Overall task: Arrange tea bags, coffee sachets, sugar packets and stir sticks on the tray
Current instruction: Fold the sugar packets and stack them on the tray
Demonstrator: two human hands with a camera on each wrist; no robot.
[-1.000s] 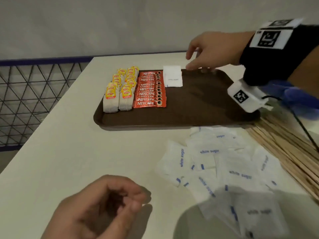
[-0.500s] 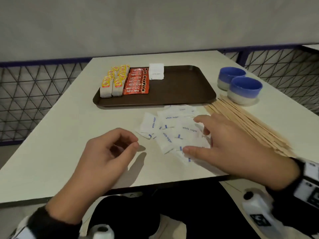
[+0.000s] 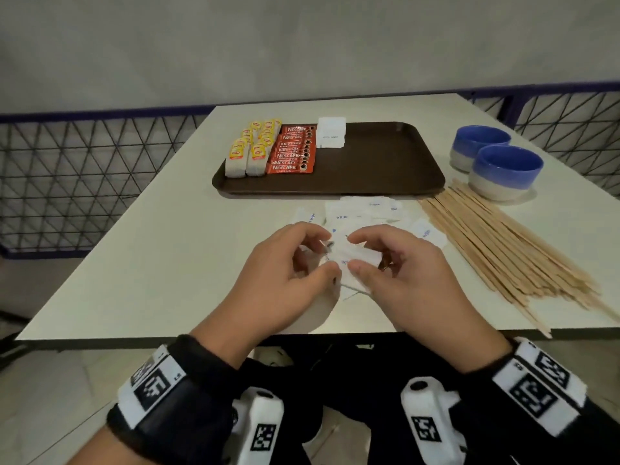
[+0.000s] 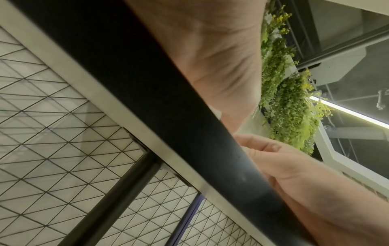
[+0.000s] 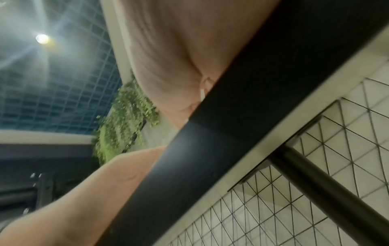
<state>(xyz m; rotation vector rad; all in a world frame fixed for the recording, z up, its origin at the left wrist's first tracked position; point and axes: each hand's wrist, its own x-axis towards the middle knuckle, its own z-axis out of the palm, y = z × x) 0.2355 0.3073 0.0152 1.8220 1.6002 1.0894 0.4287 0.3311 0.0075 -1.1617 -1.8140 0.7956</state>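
Note:
The brown tray (image 3: 385, 169) lies at the back of the white table. On its left part stand two rows of yellow-tagged tea bags (image 3: 251, 149), a stack of red coffee sachets (image 3: 293, 151) and a small pile of white sugar packets (image 3: 331, 132). In front of the tray lie loose white sugar packets (image 3: 365, 211). My left hand (image 3: 302, 260) and right hand (image 3: 379, 260) meet above them, both pinching a few sugar packets (image 3: 352, 260) between thumb and fingers. Wooden stir sticks (image 3: 503, 250) fan out to the right. Both wrist views show only palms and the table edge.
Two blue-and-white bowls (image 3: 503, 169) stand right of the tray, close to the far ends of the stir sticks. A wire mesh fence (image 3: 84, 176) runs along the table's left side and far right corner. The table's front edge (image 3: 167, 337) is just below my wrists.
My right hand came back from the tray to the loose sugar packets. My left hand moved in beside it, and both now hold sugar packets together.

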